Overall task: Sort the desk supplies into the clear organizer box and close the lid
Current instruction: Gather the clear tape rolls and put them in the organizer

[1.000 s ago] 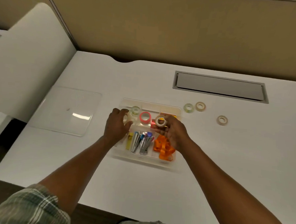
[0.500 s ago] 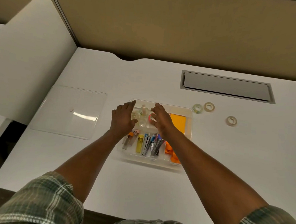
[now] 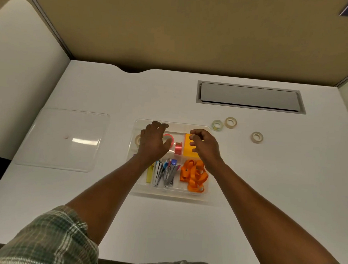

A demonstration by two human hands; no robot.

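The clear organizer box (image 3: 194, 196) lies on the white desk in front of me. Its back left compartment holds tape rolls, among them a pink roll (image 3: 178, 148) and a beige roll (image 3: 137, 139). My left hand (image 3: 153, 144) hovers flat over that compartment, fingers spread, holding nothing. My right hand (image 3: 205, 146) hangs over the orange sticky notes (image 3: 188, 147), fingers loosely curled and empty. In the front compartments lie metal clips and pens (image 3: 166, 171) and orange rubber bands (image 3: 194, 174). The clear lid (image 3: 63, 139) lies flat to the left. Three loose tape rolls (image 3: 217, 125) (image 3: 230, 122) (image 3: 257, 137) rest right of the box.
A grey cable hatch (image 3: 249, 97) is set into the desk at the back right. A tan partition wall (image 3: 174, 31) closes the back. A white side panel (image 3: 15, 73) stands at the left.
My right hand held a beige tape roll over the box; it is now empty and drawn back to the right. My left hand has spread over the tape compartment.
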